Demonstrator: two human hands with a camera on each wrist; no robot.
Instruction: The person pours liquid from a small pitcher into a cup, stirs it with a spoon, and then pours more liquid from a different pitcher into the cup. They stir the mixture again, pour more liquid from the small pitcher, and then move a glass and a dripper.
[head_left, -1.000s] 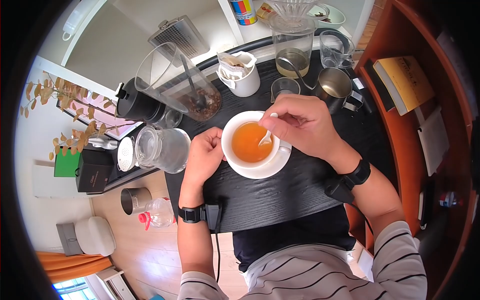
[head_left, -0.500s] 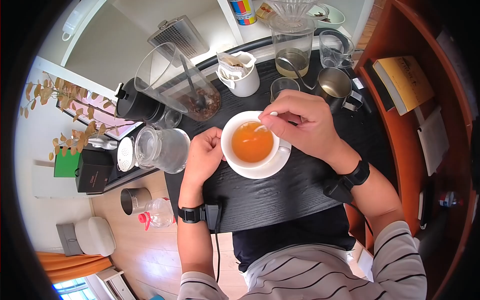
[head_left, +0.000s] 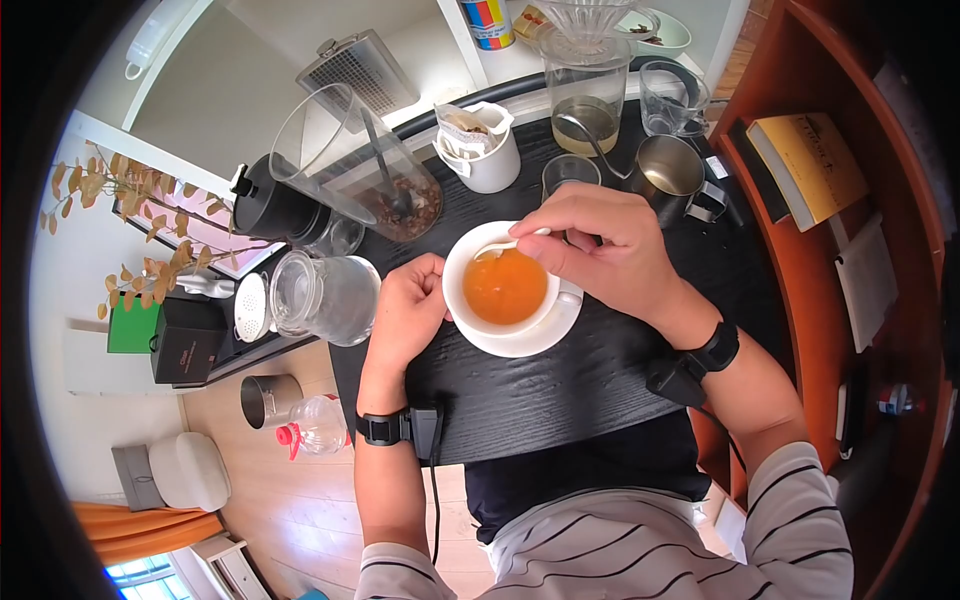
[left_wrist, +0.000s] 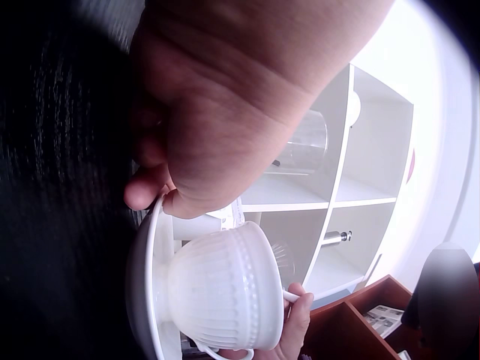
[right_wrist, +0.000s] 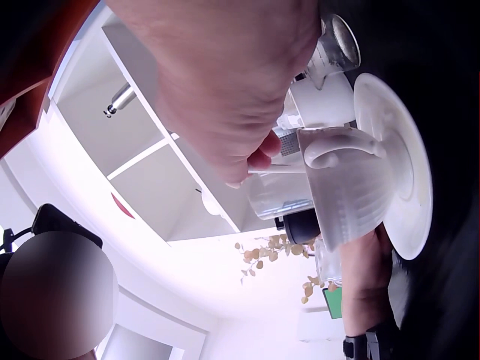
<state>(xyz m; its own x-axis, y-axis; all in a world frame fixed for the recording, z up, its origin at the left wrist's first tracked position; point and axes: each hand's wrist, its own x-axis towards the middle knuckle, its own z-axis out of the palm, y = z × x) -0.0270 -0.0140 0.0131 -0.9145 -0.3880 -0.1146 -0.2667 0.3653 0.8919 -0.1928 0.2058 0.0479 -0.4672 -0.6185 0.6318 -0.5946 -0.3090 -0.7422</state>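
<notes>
The white ribbed teacup (head_left: 503, 283), full of amber tea, stood on its saucer (head_left: 545, 338) in the middle of the black desk (head_left: 560, 400), just in front of the person. The right hand (head_left: 600, 245) pinched the handle of a small white spoon (head_left: 500, 247) between thumb and fingertips, with the bowl of the spoon at the far rim of the cup. The left hand (head_left: 405, 310) rested at the near-left side, its loosely curled fingers touching the saucer edge.

To stir well, I judged that the spoon should stay low in the liquid and move in small circles, away from the wall of the cup, because the tea reached close to the rim and could spill easily. The left hand should press the saucer gently so that it did not slide on the smooth desk.

The head view alone showed the tea level and the neighbours: a white mug with a drip bag (head_left: 482, 150), a steel pitcher (head_left: 668, 170) and a glass server (head_left: 585, 95) behind the cup. The left wrist view showed what the head view hid, namely the thumb (left_wrist: 146, 191) lying on the saucer rim (left_wrist: 142, 285). The right wrist view showed the cup handle (right_wrist: 337, 146) free, not held by any finger, and probably the spoon's handle (right_wrist: 281, 169) coming out of the fingers, though the glare made this unsure.
</notes>
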